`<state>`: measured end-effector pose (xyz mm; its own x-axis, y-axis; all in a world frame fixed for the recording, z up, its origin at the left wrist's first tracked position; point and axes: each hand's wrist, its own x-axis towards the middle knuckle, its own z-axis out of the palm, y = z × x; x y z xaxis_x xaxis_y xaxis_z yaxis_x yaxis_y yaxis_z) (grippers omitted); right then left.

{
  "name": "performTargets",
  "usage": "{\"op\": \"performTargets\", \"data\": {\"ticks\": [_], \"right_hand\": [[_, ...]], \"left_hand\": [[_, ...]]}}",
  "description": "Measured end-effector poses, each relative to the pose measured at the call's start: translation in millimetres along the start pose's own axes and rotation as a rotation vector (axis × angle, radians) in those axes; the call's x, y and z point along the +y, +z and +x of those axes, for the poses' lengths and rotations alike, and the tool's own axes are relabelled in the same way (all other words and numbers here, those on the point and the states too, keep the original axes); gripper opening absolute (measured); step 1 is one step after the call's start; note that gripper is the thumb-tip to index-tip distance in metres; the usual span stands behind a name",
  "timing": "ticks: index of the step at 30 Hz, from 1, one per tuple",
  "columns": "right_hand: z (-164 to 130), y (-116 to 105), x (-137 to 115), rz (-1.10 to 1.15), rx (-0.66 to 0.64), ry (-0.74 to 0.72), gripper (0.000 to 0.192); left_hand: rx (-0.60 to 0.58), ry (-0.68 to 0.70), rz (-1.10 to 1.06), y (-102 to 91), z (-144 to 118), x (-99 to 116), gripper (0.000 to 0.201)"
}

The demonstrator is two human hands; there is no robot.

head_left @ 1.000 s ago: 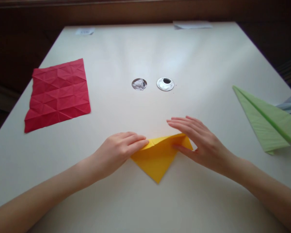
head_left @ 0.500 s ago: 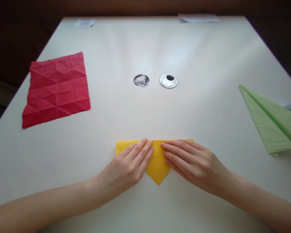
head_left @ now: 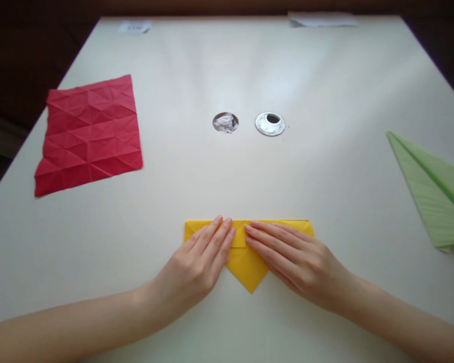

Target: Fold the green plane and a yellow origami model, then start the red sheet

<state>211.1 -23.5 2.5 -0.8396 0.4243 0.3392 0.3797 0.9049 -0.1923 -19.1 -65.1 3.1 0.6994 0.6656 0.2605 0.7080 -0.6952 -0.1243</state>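
Flat and spread, both hands press down on one folded yellow paper (head_left: 249, 267): the left hand (head_left: 199, 264) lies on its left half with fingers straight and together, the right hand (head_left: 297, 259) on its right half in the same way, fingertips nearly meeting over the middle. Neither hand pinches or lifts anything. The yellow paper is a downward-pointing triangle, its long straight edge away from the person, and it lies on the desk (head_left: 227, 176) near the front edge, about midway between the left and right edges.

One red paper (head_left: 89, 133), a creased square opened flat, lies toward the desk's left edge. One green paper plane (head_left: 435, 194) rests at the right edge, partly cut off by the view. Two round holes sit in the desk's middle: one stuffed with crumpled paper (head_left: 225, 122), one with a metal ring (head_left: 270, 124). Two pale slips lie at the far edge, one near the far-left corner (head_left: 134, 26), one near the far-right corner (head_left: 321, 20).
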Motion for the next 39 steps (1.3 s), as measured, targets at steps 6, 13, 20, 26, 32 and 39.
{"op": "performTargets", "data": {"ticks": [6,13,20,26,32,39], "right_hand": [[0.7,-0.5,1.4,0.052,0.0,0.019,0.03],[1.0,-0.9,0.5,0.048,0.002,0.006,0.032],[-5.1,-1.1,-1.9,0.06,-0.04,-0.038,0.032],[-16.7,-9.7,10.0,0.087,-0.083,-0.042,0.034],[-39.9,-22.0,19.3,0.028,-0.066,0.029,0.036],[-44.6,-23.2,19.5,0.111,0.048,0.246,0.037]], "left_hand": [[0.002,-0.086,-0.026,-7.0,-18.7,-10.0,0.032],[0.051,-0.085,-0.088,-10.4,-32.2,-12.3,0.031],[-0.024,-0.04,-0.152,-7.0,-31.1,-11.8,0.035],[-0.024,-0.043,-0.171,-7.3,-32.4,-12.6,0.036],[-0.024,-0.05,-0.194,-7.1,-32.9,-14.5,0.038],[0.023,-0.143,-0.356,-14.1,-12.2,-16.9,0.015]]}}
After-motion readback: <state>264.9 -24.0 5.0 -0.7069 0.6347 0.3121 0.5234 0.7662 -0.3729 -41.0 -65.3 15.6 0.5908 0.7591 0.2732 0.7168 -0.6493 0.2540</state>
